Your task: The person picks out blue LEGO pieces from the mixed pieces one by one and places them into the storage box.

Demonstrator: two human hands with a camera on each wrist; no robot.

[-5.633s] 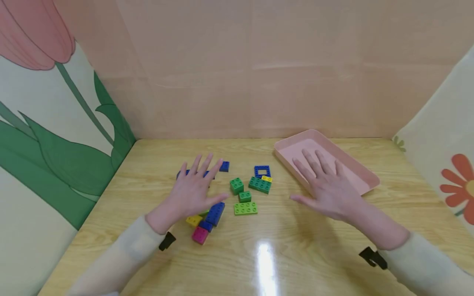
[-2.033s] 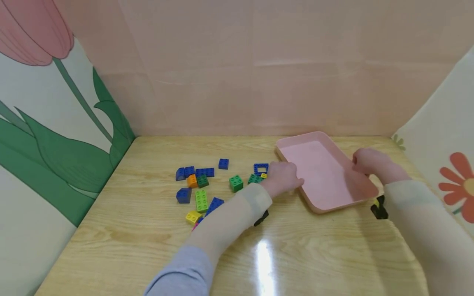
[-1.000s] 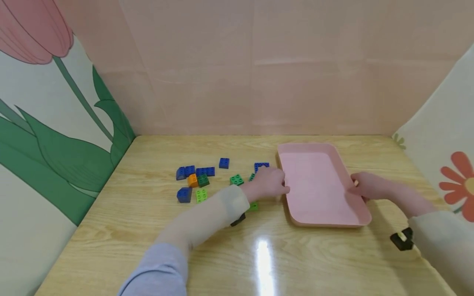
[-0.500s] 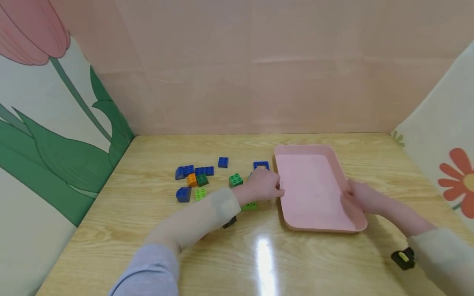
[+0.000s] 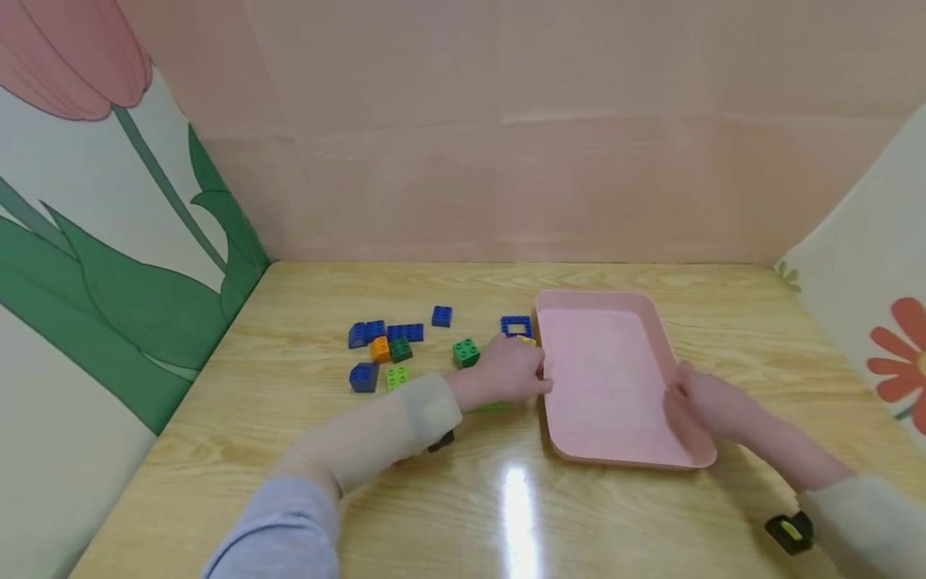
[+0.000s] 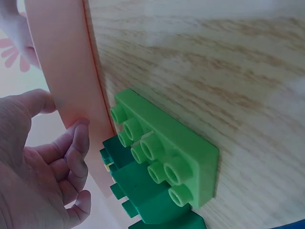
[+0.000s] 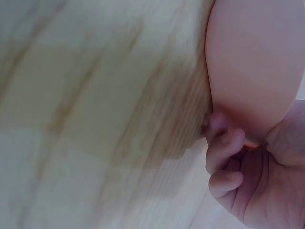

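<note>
In the head view, the pink tray (image 5: pixel 608 378) lies on the wooden surface (image 5: pixel 622 523), and you have a hand at each of its long sides. Your left grip (image 5: pixel 512 368) pinches the tray's left rim, thumb over the edge. Your right grip (image 5: pixel 712 398) holds the opposite rim. Just beside the tray's far left corner lies a blue frame piece (image 5: pixel 516 326), and a yellow piece (image 5: pixel 526 339) shows partly next to your left knuckles. Farther left of the tray, you have a green brick (image 5: pixel 466 353) and a small blue brick (image 5: pixel 442 316); well apart from the tray are an orange brick (image 5: pixel 379 350), a dark green brick (image 5: pixel 400 349) and more blue ones.

In the left wrist view, your thumb is at the tray's rim and your curled fingers meet its outer wall. A light green brick (image 6: pixel 171 143) sits just outside that wall, with darker green bricks (image 6: pixel 143 191) close against it.

In the right wrist view, your curled fingers touch the low part of the tray's outer wall, near the surface; you cannot tell from here where the thumb tip presses.
</note>
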